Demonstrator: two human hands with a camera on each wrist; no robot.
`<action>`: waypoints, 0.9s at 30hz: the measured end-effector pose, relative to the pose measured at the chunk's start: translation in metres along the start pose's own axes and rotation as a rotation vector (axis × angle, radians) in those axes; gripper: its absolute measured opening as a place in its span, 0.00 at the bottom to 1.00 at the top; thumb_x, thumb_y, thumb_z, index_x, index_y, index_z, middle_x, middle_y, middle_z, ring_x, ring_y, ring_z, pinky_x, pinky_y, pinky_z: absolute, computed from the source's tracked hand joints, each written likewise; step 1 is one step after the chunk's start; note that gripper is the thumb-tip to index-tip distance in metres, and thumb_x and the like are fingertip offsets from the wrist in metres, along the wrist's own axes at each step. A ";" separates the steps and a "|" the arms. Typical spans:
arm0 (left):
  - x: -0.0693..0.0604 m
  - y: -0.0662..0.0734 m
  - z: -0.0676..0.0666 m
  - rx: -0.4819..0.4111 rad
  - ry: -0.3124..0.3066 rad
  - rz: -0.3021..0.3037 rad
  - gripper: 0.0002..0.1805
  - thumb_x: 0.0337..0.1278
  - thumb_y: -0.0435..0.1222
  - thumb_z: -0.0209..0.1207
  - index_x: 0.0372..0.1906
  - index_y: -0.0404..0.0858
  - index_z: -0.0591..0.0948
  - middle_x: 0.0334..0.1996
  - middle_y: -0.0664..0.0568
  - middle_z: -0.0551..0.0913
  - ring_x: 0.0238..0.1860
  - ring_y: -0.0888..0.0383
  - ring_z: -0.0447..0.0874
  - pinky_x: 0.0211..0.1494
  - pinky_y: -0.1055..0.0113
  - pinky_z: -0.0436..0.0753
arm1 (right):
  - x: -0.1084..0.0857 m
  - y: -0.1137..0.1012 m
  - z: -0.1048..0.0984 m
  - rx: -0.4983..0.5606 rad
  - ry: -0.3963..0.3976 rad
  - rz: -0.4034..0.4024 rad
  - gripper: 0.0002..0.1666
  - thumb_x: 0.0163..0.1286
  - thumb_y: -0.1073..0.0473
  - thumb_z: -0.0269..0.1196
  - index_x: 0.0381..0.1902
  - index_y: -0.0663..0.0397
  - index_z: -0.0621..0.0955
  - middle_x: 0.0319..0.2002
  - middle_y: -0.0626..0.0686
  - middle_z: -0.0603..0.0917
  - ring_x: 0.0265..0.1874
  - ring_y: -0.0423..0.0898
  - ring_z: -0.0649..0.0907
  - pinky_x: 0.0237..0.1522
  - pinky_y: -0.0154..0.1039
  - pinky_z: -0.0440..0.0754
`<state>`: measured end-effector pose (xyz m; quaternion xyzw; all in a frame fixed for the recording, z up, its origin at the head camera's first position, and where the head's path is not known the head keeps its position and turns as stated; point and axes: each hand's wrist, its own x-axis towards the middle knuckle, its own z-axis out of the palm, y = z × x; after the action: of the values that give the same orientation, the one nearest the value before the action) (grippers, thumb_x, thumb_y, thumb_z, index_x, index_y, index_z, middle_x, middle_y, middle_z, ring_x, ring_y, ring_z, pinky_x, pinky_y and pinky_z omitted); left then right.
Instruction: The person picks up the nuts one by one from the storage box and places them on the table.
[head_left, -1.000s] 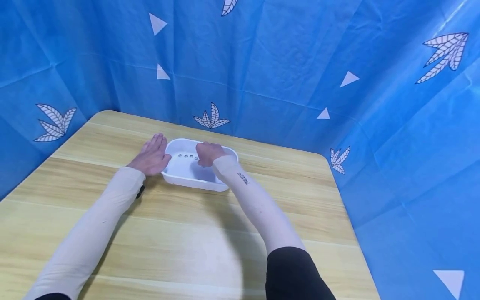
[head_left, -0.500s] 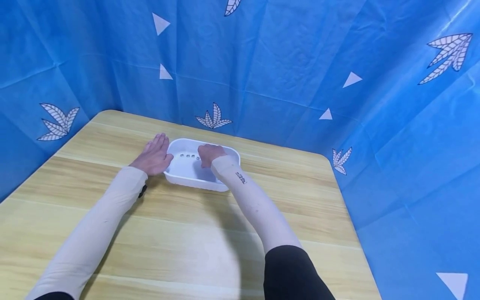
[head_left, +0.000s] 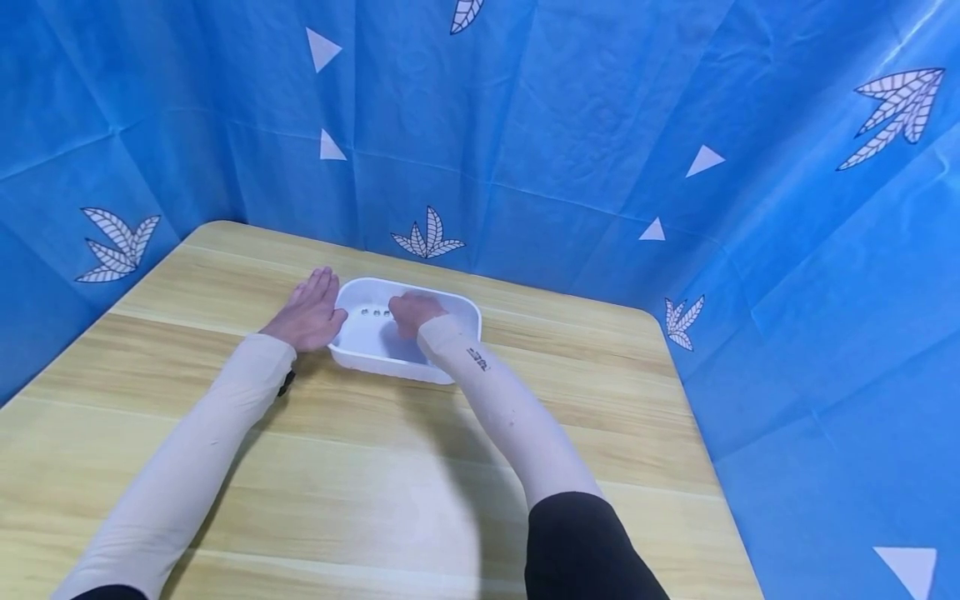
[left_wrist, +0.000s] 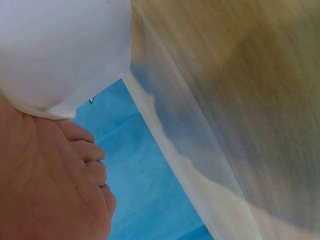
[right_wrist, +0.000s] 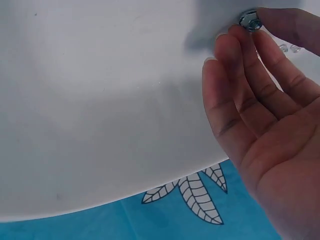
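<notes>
The basin's (head_left: 390, 365) left edge is touched by the straight-fingered, empty left hand (head_left: 309, 312); by the right hand (head_left: 417, 313), a nut (right_wrist: 250, 21) is pinched, right of 3 pieces (head_left: 377, 313) rowed along the far edge.

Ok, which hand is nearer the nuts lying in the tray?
Right. The right hand is just beside the nuts, pinching another nut; the left hand is at the tray's left rim.

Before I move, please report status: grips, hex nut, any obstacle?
Right grip pinches metal hex nut over white tray. Left grip at tray's left end. No obstruction visible.
</notes>
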<state>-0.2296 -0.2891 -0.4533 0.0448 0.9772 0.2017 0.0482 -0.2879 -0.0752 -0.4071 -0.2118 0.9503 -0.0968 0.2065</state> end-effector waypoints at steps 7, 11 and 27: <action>0.000 -0.001 0.000 -0.008 0.002 0.003 0.41 0.79 0.46 0.33 0.79 0.21 0.37 0.82 0.27 0.30 0.83 0.32 0.25 0.85 0.38 0.31 | 0.003 0.000 0.000 -0.138 -0.021 -0.077 0.06 0.76 0.60 0.57 0.46 0.41 0.78 0.39 0.46 0.80 0.39 0.43 0.77 0.43 0.36 0.74; 0.001 -0.001 0.001 -0.007 0.011 0.005 0.41 0.79 0.46 0.33 0.80 0.21 0.37 0.82 0.27 0.31 0.84 0.32 0.25 0.85 0.38 0.32 | 0.012 0.000 0.001 -0.259 -0.043 -0.136 0.10 0.78 0.61 0.55 0.51 0.41 0.77 0.43 0.46 0.81 0.40 0.43 0.78 0.45 0.35 0.78; 0.000 0.000 0.001 -0.020 0.017 0.000 0.41 0.79 0.45 0.33 0.80 0.21 0.38 0.82 0.27 0.31 0.83 0.32 0.24 0.85 0.37 0.31 | 0.031 -0.005 0.007 -0.335 -0.040 -0.238 0.10 0.77 0.59 0.60 0.54 0.48 0.80 0.43 0.47 0.83 0.42 0.42 0.83 0.50 0.33 0.84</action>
<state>-0.2296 -0.2889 -0.4547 0.0426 0.9756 0.2117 0.0405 -0.3082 -0.0940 -0.4232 -0.3556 0.9172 0.0432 0.1745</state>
